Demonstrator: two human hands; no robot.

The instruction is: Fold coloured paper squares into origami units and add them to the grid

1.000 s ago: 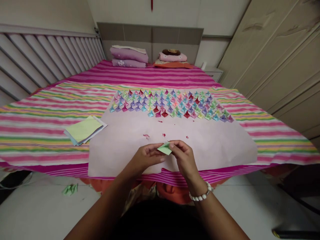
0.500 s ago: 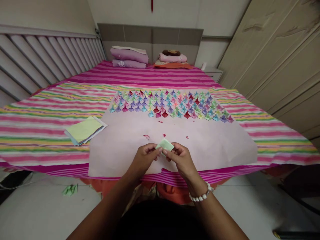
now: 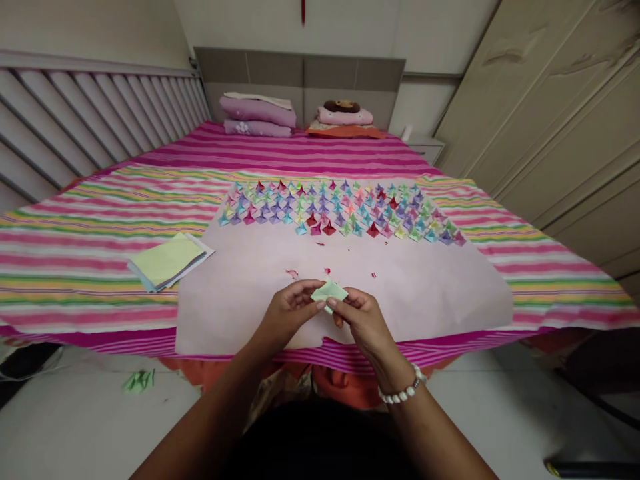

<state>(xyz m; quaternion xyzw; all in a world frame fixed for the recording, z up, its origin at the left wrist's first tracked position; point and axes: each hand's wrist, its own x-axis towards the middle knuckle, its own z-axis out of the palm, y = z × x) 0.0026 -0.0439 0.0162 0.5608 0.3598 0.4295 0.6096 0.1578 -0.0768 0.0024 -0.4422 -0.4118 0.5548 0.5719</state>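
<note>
Even, soft indoor light, moderate brightness; source not visible. Bed (image 3: 90,227) surface well lit, colours saturated, no glare. Floor (image 3: 75,427) along the bed's near edge dimmer; bottom centre of frame falls to near black. Shadows faint and diffuse. Strong wide-angle bowing at left and right edges. Far folded paper pieces (image 3: 340,208) slightly soft; detail small.

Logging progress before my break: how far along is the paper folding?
Done: many rows of folded colored pieces on the large pink sheet. In hand: left hand and right hand pinch one light green paper. Left: a stack of unfolded sheets on the striped bedspread.
</note>
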